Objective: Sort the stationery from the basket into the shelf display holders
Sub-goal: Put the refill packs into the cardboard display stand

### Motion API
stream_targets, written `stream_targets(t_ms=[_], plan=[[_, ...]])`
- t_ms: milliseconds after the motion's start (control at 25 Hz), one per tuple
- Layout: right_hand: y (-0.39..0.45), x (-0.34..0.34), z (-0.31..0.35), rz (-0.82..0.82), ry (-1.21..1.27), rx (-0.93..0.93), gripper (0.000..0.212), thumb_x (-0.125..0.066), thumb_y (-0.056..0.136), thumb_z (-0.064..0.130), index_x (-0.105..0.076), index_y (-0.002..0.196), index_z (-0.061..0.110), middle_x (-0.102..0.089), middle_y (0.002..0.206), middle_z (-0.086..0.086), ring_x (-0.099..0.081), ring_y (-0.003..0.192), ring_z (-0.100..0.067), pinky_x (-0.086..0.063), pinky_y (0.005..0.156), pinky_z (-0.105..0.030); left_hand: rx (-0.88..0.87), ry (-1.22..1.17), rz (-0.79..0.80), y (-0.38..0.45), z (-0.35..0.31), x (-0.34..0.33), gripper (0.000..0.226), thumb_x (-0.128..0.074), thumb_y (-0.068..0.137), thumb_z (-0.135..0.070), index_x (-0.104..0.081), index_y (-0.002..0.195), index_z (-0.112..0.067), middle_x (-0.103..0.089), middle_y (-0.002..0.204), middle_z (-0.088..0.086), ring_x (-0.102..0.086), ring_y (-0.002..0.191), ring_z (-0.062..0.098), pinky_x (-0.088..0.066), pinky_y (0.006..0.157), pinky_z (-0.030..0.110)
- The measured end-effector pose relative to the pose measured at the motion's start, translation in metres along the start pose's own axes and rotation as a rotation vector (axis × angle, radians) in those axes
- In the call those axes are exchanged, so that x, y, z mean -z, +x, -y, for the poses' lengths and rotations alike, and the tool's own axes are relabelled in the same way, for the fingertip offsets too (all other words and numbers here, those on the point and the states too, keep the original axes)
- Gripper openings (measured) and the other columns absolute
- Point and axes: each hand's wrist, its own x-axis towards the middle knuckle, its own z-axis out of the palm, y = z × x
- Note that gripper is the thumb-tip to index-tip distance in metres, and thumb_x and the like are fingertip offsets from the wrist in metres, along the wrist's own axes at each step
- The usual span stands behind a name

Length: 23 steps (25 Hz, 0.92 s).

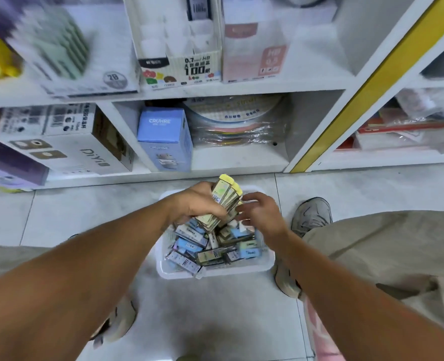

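Observation:
A white basket (pixel 215 272) sits on the floor between my feet, holding several small blue, grey and yellowish lead-refill boxes (pixel 210 243). My left hand (pixel 194 201) grips a stack of several yellow-green refill boxes (pixel 227 198) above the basket. My right hand (pixel 260 214) is beside the stack with its fingers curled, fingertips touching the stack's right edge. On the upper shelf stands a white display holder (pixel 181 69) printed "0.7 HB 100", with a pink holder (pixel 254 61) to its right and a "2B" holder (pixel 85 74) to its left.
The lower shelf holds a blue box (pixel 164 139), a wrapped pile of round coloured discs (pixel 239 126) and a white carton (pixel 59 142). A yellow-striped shelf post (pixel 359 100) slants at right. My shoes (pixel 310 214) stand on both sides of the basket on grey tiles.

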Motion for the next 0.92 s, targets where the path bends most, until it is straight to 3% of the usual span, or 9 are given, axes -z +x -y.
stream_targets(t_ms=[160, 320, 480, 600, 760, 840, 920], plan=[[-0.031, 0.013, 0.072, 0.455, 0.099, 0.006, 0.030, -0.058, 0.087, -0.012, -0.070, 0.112, -0.003, -0.071, 0.108, -0.031, -0.068, 0.083, -0.032, -0.055, 0.073, -0.033, -0.061, -0.174, 0.012, -0.060, -0.042, 0.024, 0.043, -0.079, 0.056, -0.001, -0.064, 0.096, -0.010, -0.075, 0.084, 0.010, -0.073, 0.081, 0.026, -0.058, 0.071, 0.039], [-0.077, 0.021, 0.150, 0.628, 0.125, 0.123, 0.025, -0.066, 0.085, -0.005, -0.075, 0.107, 0.002, -0.070, 0.108, -0.028, -0.072, 0.086, -0.027, -0.061, 0.080, -0.030, -0.169, -0.299, -0.031, -0.119, -0.091, 0.047, 0.035, -0.072, 0.073, 0.012, -0.063, 0.106, 0.004, -0.068, 0.091, 0.026, -0.070, 0.075, 0.033, -0.057, 0.065, 0.041], [-0.116, 0.013, 0.221, 0.577, 0.076, 0.257, 0.031, -0.076, 0.080, 0.019, -0.073, 0.105, 0.000, -0.073, 0.104, -0.021, -0.073, 0.084, -0.021, -0.061, 0.073, -0.025, -0.303, -0.367, -0.088, -0.166, -0.137, 0.065, 0.029, -0.065, 0.078, 0.014, -0.066, 0.103, -0.001, -0.069, 0.083, 0.020, -0.069, 0.067, 0.030, -0.056, 0.061, 0.036], [-0.137, 0.004, 0.269, 0.525, 0.054, 0.351, 0.029, -0.074, 0.080, 0.015, -0.071, 0.102, -0.004, -0.074, 0.095, -0.020, -0.072, 0.077, -0.020, -0.062, 0.071, -0.024, -0.391, -0.479, -0.102, -0.192, -0.167, 0.084, 0.025, -0.064, 0.077, 0.015, -0.072, 0.092, -0.003, -0.071, 0.080, 0.018, -0.070, 0.065, 0.028, -0.057, 0.058, 0.034], [-0.147, -0.006, 0.319, 0.447, -0.033, 0.393, 0.012, -0.067, 0.090, -0.002, -0.069, 0.101, -0.005, -0.075, 0.084, -0.015, -0.074, 0.070, -0.020, -0.061, 0.063, -0.024, -0.383, -0.592, -0.202, -0.206, -0.190, 0.112, 0.022, -0.068, 0.074, 0.011, -0.074, 0.089, -0.004, -0.071, 0.085, 0.020, -0.070, 0.071, 0.031, -0.060, 0.065, 0.044], [-0.146, -0.012, 0.341, 0.358, -0.096, 0.444, 0.016, -0.065, 0.089, -0.009, -0.068, 0.103, -0.003, -0.075, 0.086, -0.015, -0.075, 0.073, -0.022, -0.062, 0.063, -0.028, -0.346, -0.666, -0.264, -0.205, -0.199, 0.126, 0.021, -0.066, 0.076, 0.008, -0.070, 0.092, -0.005, -0.068, 0.095, 0.021, -0.066, 0.084, 0.033, -0.057, 0.080, 0.052], [-0.139, -0.016, 0.362, 0.227, -0.153, 0.549, 0.021, -0.064, 0.089, -0.010, -0.069, 0.105, 0.002, -0.075, 0.097, -0.018, -0.076, 0.083, -0.026, -0.064, 0.070, -0.034, -0.300, -0.737, -0.334, -0.203, -0.207, 0.140, 0.017, -0.062, 0.080, 0.005, -0.063, 0.092, -0.006, -0.064, 0.096, 0.021, -0.062, 0.086, 0.033, -0.054, 0.080, 0.049]])
